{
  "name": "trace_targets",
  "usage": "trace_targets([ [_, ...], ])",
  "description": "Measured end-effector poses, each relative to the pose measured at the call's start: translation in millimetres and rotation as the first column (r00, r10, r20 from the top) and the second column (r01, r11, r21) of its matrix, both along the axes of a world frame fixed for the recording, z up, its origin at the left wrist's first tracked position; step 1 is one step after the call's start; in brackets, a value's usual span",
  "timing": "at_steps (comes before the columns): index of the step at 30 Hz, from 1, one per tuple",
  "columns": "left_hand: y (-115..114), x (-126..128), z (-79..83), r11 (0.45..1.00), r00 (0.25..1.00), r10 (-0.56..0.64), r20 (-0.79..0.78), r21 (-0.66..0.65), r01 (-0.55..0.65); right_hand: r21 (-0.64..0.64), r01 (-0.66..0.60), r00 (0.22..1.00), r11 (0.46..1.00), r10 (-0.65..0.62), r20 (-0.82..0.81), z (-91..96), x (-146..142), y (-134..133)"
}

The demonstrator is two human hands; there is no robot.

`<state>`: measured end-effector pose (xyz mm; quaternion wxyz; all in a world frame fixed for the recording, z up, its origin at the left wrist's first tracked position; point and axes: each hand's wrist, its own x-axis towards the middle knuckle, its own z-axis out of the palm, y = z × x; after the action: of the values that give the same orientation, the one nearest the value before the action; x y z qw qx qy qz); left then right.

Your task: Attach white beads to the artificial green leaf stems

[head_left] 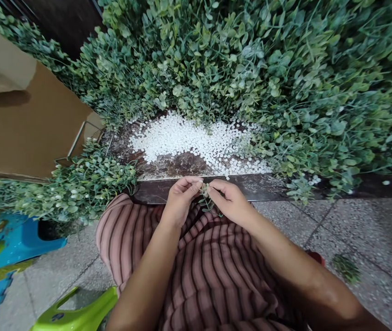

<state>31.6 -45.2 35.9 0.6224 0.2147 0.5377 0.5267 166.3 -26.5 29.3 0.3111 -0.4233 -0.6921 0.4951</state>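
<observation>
My left hand (pixel 184 197) and my right hand (pixel 229 198) meet over my lap at the table's front edge. Between their fingertips is a small green leafy sprig (pixel 210 202), its leaves hanging downward. The left thumb and forefinger are pinched close to the sprig's upper end, perhaps on a tiny white piece. From the other side, my right thumb and forefinger press on the sprig. Just beyond the hands, a spread of small white beads (pixel 182 138) lies on the dark tabletop (pixel 185 165).
Heaped green foliage (pixel 223 59) covers the back and right of the table, with a smaller clump (pixel 92 184) at left. A cardboard box (pixel 26 124) stands at left. Blue (pixel 19 241) and lime-green (pixel 78 312) plastic stools and a fallen sprig (pixel 346 267) are on the floor.
</observation>
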Motion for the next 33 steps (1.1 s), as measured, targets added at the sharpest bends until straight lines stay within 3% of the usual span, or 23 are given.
trace_targets([
  [11,-3.4,1.6,-2.9,1.000,0.999,0.000,-0.035,-0.019,0.000,0.036,0.137,0.988,0.990,-0.139,0.065,1.4,-2.3,-4.3],
  [22,-2.3,3.6,-1.4,0.999,0.999,0.031,0.003,0.011,-0.032,0.025,0.117,0.989,0.993,-0.118,0.086,1.6,-1.7,-4.7],
  [27,-2.8,0.0,-5.0,0.999,0.999,-0.026,0.021,-0.040,0.027,0.025,0.101,0.991,0.995,-0.103,0.081,0.9,-0.4,-6.3],
  [33,-3.4,-3.1,-9.1,0.999,0.994,-0.048,0.101,-0.005,0.049,0.036,0.078,0.996,0.996,-0.079,0.046,3.5,-0.1,-7.6],
])
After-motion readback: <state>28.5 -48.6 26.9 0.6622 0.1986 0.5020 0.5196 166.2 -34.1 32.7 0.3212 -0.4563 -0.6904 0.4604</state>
